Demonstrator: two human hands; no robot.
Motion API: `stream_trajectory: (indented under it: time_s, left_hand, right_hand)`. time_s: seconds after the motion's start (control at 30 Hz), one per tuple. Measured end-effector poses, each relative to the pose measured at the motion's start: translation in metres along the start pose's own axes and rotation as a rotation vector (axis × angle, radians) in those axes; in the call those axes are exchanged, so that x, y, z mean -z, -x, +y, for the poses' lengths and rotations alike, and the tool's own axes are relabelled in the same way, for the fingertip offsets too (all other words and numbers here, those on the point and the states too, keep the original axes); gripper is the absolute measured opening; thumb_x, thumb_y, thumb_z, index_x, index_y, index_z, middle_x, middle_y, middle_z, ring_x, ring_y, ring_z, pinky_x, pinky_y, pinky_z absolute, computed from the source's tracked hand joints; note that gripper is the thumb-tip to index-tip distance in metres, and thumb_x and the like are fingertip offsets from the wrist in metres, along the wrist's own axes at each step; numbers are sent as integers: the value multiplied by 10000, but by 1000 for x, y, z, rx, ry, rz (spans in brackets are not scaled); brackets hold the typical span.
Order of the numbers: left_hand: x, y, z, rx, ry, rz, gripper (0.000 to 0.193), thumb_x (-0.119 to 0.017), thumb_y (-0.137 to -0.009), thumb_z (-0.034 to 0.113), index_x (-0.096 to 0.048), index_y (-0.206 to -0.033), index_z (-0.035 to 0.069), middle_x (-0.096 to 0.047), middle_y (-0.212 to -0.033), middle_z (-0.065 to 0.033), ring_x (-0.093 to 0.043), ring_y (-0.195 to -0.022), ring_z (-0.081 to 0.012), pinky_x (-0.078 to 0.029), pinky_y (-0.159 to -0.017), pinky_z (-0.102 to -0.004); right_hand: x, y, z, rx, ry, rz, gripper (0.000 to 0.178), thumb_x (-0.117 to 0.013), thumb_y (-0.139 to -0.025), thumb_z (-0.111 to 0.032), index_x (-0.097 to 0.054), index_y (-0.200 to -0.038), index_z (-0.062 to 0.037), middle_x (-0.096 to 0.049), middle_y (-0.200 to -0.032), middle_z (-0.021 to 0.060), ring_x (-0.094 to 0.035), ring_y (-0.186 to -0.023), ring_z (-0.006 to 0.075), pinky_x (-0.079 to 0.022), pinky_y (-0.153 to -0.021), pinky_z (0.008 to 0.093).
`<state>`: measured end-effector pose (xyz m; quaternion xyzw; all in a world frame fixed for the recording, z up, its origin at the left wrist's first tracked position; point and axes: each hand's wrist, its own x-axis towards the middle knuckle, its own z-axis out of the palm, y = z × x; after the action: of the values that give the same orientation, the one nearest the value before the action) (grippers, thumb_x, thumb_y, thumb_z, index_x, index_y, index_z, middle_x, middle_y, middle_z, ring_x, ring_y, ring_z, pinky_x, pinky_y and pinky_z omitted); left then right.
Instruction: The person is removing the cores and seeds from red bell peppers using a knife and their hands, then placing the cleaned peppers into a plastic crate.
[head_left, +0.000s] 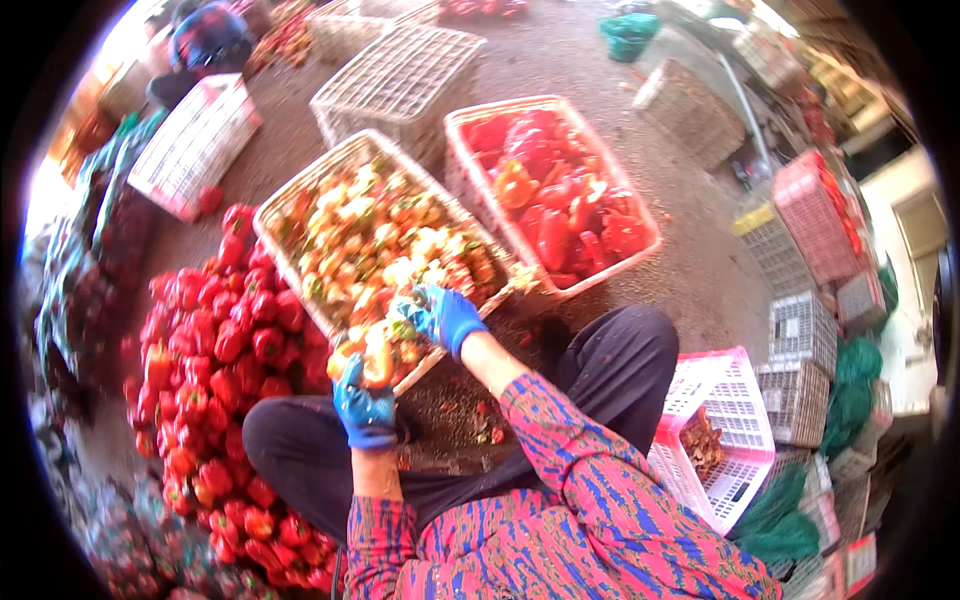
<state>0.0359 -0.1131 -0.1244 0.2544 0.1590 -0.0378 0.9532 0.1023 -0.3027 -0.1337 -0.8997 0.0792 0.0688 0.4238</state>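
Note:
Both my hands wear blue gloves over a crate [290, 275] heaped with pale pepper cores [375, 225]. My left hand [364, 408], at the crate's near left corner, is closed around an orange-yellow bell pepper [379, 362]. Just above and to the right of it, my right hand [446, 318] has its fingers curled together over the cores. What those fingers hold, if anything, is hidden. A big pile of whole red bell peppers [225, 345] lies on the ground to the left. Against the core crate stands a pink crate [612, 272] full of hollowed red peppers [560, 215].
An upturned crate [400, 75] stands beyond the core crate, and a pinkish-white crate [195, 140] lies farther left near another person [210, 40]. A pink-white crate [735, 430] with brown scraps tilts by my right knee. Stacked crates [800, 330] and green netting [855, 385] line the right.

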Motion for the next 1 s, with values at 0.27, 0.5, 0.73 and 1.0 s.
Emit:
stream_trajectory:
  time_s: [0.27, 0.5, 0.73, 1.0]
  left_hand:
    - [-94, 39, -92, 220, -332, -206, 552, -601, -945, 205, -384, -1421, 31, -575, -1225, -90, -592, -1065, -174, -495, -926, -312]
    - [-155, 43, -104, 213, -636, -517, 520, -622, -946, 168, -437, -1388, -33, -561, -1304, -123, -530, -1179, -193, -423, -1015, -333]
    - [-141, 37, 113, -276, -471, -182, 366, -502, -978, 172, -531, -1317, 36, -631, -1211, -128, -644, -1046, -250, -527, -872, -385]
    - [197, -22, 229, -504, -302, 613, 304, -619, -881, 131, -579, -1174, 61, -639, -944, -79, -610, -756, -206, -519, -674, -357]
  right_hand:
    - [62, 104, 22, -57, -1268, -47, 445, -637, -920, -160, -512, -1333, -52, -635, -1088, 30, -620, -825, 99, -539, -723, 251]
    - [181, 34, 30, -382, -1034, 370, 239, -551, -965, -374, -562, -951, -136, -564, -715, 25, -544, -575, 149, -468, -511, 306]
    - [199, -16, 67, -212, -874, 182, 587, -538, -973, -274, -266, -1473, -133, -643, -874, 121, -506, -483, 112, -428, -396, 251]
    - [48, 130, -17, -370, -976, -249, 516, -601, -923, -321, -441, -1338, -58, -692, -921, 116, -570, -479, 129, -517, -411, 279]
